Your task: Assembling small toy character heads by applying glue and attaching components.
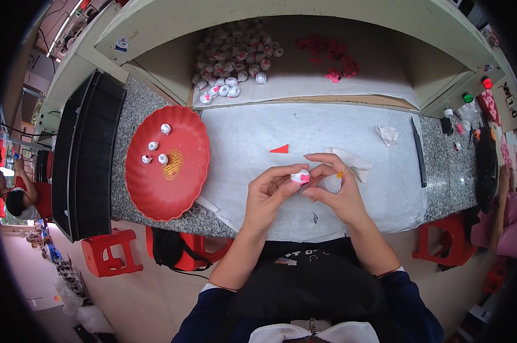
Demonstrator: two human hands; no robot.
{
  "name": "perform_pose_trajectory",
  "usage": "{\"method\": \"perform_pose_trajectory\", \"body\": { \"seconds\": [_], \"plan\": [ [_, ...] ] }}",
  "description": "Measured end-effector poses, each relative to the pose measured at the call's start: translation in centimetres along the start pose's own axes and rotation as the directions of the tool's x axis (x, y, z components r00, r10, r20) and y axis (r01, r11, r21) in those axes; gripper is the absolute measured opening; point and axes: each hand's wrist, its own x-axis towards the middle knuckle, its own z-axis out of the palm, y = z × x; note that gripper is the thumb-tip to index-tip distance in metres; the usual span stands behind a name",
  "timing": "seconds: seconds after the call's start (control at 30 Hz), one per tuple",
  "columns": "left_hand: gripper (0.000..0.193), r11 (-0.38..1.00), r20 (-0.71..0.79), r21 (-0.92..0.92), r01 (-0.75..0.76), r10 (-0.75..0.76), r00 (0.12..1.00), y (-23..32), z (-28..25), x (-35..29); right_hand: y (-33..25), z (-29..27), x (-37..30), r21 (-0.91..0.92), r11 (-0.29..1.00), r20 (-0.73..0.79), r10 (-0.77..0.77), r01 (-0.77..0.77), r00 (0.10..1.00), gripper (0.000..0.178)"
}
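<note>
Both of our hands meet over the white sheet [327, 143] covering the surface: the left hand [268, 197] and the right hand [333, 191] pinch one small white ball with a pink patch [299, 177] between thumb and fingertips, held up just above the sheet. We judge the two-sided grip keeps the small round piece steady while the fingertips work on it. The right hand also carries something small and orange [341, 172] by its fingers; we cannot tell what it is.

A red triangle [279, 149] lies on the sheet just beyond the hands. A red scalloped plate [178, 188] sits to our left, near at hand, with four similar white balls [155, 151] in it and a gold round emblem at its centre. A heap of white balls [233, 57] and a cluster of pink pieces [330, 57] rest in the recessed shelf behind, likely stock within reach.

Labels: a small round sticker [121, 43] on the shelf's left frame; red [486, 82] and green [468, 98] buttons on the right panel.
</note>
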Motion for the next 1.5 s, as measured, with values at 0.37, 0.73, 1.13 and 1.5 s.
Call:
{"method": "perform_pose_trajectory", "body": {
  "seconds": [0.37, 0.73, 1.13, 1.5],
  "plan": [
    [0.024, 0.996, 0.081, 0.003, 0.091, -0.091, 0.993, -0.1, -0.4, -0.1, 0.7, -0.7, -0.4, 0.174, 0.975, 0.075, 0.124, -0.135, 0.989, 0.024],
    [0.028, 0.992, 0.023, 0.124, 0.005, -0.008, 1.0, 0.0, 0.3, -0.4, 0.1, -0.3, -0.5, 0.101, 0.99, 0.038, 0.091, -0.094, 0.995, 0.021],
    [0.024, 0.997, 0.102, 0.023, -0.074, 0.071, 0.992, -0.2, -0.3, -0.2, 0.3, -0.3, -0.4, 0.148, 0.984, 0.1, 0.084, -0.098, 0.991, 0.022],
    [0.02, 0.992, 0.122, -0.119, 0.034, -0.02, 0.992, 0.0, -0.2, -0.2, 0.1, 0.0, -0.7, 0.159, 0.983, 0.105, 0.078, -0.094, 0.991, 0.021]
  ]
}}
